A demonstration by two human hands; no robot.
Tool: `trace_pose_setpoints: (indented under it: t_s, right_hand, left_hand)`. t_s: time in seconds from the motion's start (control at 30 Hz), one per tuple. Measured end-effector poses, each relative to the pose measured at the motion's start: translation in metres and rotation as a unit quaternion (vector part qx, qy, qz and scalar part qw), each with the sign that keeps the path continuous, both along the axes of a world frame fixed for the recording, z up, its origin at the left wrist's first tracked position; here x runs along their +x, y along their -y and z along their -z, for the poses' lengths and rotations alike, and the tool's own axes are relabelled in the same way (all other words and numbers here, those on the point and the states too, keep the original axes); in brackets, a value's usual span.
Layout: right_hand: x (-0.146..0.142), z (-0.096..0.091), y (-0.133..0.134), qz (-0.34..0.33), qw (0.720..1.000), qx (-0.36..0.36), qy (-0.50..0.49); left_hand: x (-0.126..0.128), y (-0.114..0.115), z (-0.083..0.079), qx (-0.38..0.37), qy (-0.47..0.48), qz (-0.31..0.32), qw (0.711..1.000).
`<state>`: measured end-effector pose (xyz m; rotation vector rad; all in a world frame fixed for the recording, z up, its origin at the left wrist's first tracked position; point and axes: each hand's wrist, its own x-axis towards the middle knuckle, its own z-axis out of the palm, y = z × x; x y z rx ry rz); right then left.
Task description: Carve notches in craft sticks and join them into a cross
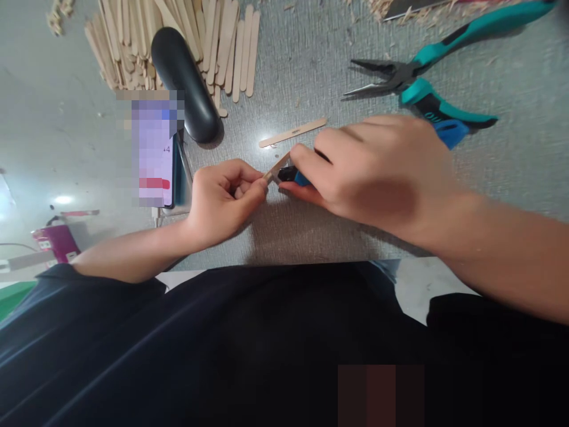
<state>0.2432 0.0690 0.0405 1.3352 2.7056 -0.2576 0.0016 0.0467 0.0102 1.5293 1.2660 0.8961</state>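
- Bridging the narrow gap between the two hands, a thin wooden stick slants up from the left fingertips to the right forefinger.
- Left hand: thumb and forefinger pinched on the stick's near end, the other fingers curled in.
- Right hand: wrapped around a blue-handled tool, its dark tip close by the stick; the palm hides most of it, so its kind is unclear.
- The likeliest trouble is a slip: with so little stick between the hands, a sudden give could carry the tip into the left thumb.
- Uneven pressure might also split the wood along its grain.
- Just beyond the fingertips lies a loose stick, which a knuckle could nudge aside.
- Beyond the right hand, long-nosed pliers rest with jaws spread; wood shavings lie farther off.
- Beyond the left hand are a phone, a black case and a heap of sticks.
- Under both hands, the worktop is grey, finely textured and catches glare.
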Motion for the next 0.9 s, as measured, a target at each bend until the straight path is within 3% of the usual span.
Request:
trace_pose_setpoints:
  t_s: [0.37,0.47,0.6,0.73,0.9]
  right_hand:
    - [0.012,0.007,-0.005,0.008,0.999,0.042,-0.033]
    - [0.01,0.009,-0.005,-0.012,1.0,0.02,-0.013]
    - [0.004,0.007,-0.006,0.011,0.999,-0.045,0.002]
    - [0.002,0.006,-0.006,0.011,0.999,-0.051,0.001]
    - [0.009,0.004,-0.01,-0.033,0.996,-0.065,0.047]
  left_hand:
    - [-0.003,-0.001,0.003,-0.069,0.029,-0.024,0.997]
    - [-0.003,-0.001,0.004,-0.059,0.022,-0.016,0.998]
    - [-0.003,0.0,0.007,-0.012,0.014,-0.017,1.0]
    - [-0.003,0.002,0.005,0.003,-0.006,-0.015,1.0]
    - [-0.007,0.0,-0.003,0.01,-0.09,0.051,0.995]
